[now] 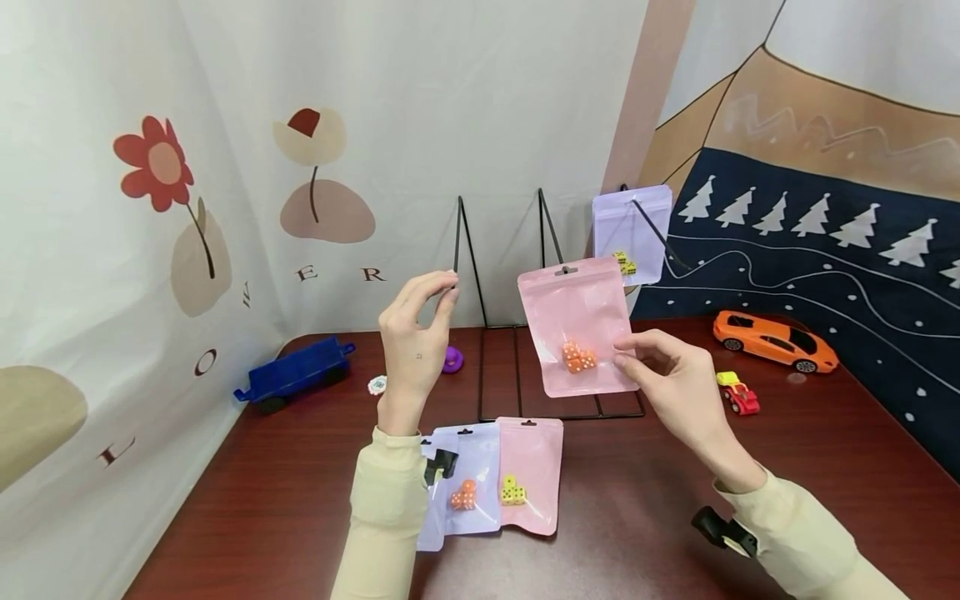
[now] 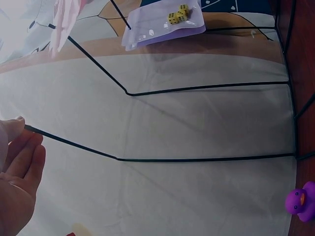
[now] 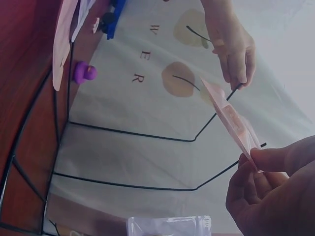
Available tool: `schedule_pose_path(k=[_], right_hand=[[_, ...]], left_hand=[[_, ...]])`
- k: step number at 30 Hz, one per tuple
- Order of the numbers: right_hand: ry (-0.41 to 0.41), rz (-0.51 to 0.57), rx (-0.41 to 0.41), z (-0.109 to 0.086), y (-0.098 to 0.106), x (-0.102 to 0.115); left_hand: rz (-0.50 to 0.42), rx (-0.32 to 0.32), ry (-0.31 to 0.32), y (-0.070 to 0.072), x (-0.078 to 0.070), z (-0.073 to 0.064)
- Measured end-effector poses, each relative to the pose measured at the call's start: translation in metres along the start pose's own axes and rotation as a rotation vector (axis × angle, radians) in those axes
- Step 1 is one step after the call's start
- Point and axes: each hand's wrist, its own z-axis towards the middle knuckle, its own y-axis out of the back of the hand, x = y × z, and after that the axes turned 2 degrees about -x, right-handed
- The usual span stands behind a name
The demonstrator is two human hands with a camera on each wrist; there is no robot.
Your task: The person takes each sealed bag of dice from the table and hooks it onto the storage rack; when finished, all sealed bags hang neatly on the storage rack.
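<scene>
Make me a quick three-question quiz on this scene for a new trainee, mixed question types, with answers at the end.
1. True or false: the left hand pinches a prong.
2. What does the right hand hold? A: the duck; B: a pink pouch; C: the orange car.
3. Fill in the colour: the hanging purple pouch contains ____ dice.

Key: 1 true; 2 B; 3 yellow.
</scene>
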Motion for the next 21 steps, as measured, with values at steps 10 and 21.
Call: schedule_pose_path(k=[10,21], right_hand=[[-0.003,-0.027,-0.008,0.012,-0.011,-0.004],[-0.018,0.017,-0.024,0.030,-0.016,-0.016]], left_hand=[[0.008,-0.005,-0.005,0.002,0.001,-0.001],[0.012,0.001,-0.003,0.000,0.000,0.000]])
